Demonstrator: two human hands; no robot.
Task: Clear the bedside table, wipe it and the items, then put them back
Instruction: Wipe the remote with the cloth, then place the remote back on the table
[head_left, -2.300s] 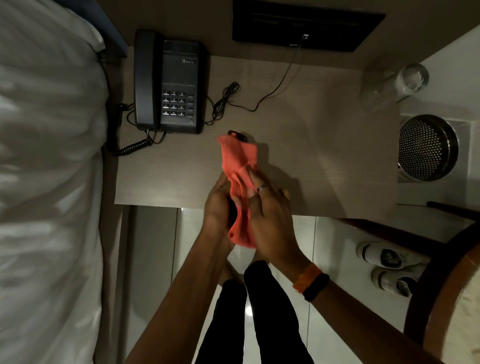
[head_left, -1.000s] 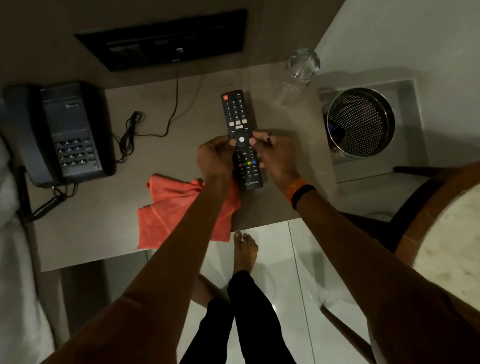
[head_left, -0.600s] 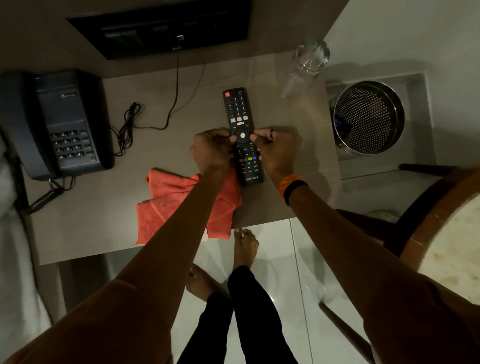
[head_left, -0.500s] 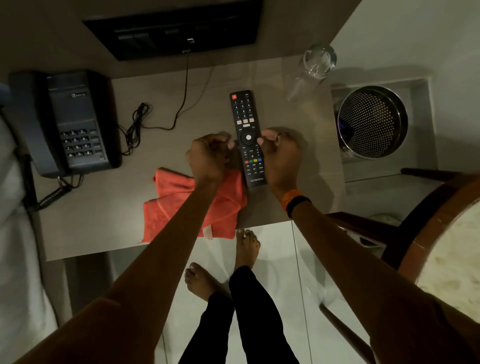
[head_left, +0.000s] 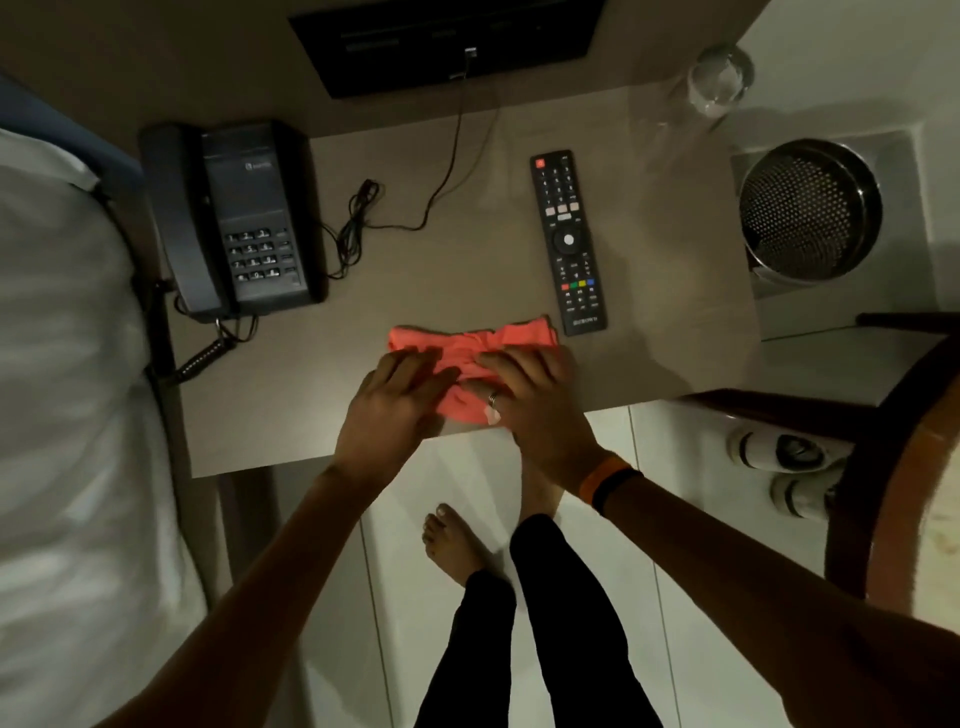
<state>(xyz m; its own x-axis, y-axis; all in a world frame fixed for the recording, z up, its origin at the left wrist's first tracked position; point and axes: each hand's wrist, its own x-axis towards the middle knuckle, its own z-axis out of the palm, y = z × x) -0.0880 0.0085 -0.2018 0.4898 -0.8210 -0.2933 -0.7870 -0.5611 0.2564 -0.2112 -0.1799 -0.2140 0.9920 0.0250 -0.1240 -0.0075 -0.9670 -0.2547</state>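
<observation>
Orange crumpled cloth (head_left: 470, 345) lies crosswise on our worktop (head_left: 467, 275) under our flat, released left hand (head_left: 400, 402) and right hand (head_left: 530, 397), slim black remote (head_left: 568, 241) lengthwise beside it.

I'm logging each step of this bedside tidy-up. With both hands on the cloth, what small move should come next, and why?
Probably gather the orange cloth into the right hand. Both hands, left hand included, lie flat on it, gripping nothing. The remote already lies on the table; the phone may need wiping next.
</observation>
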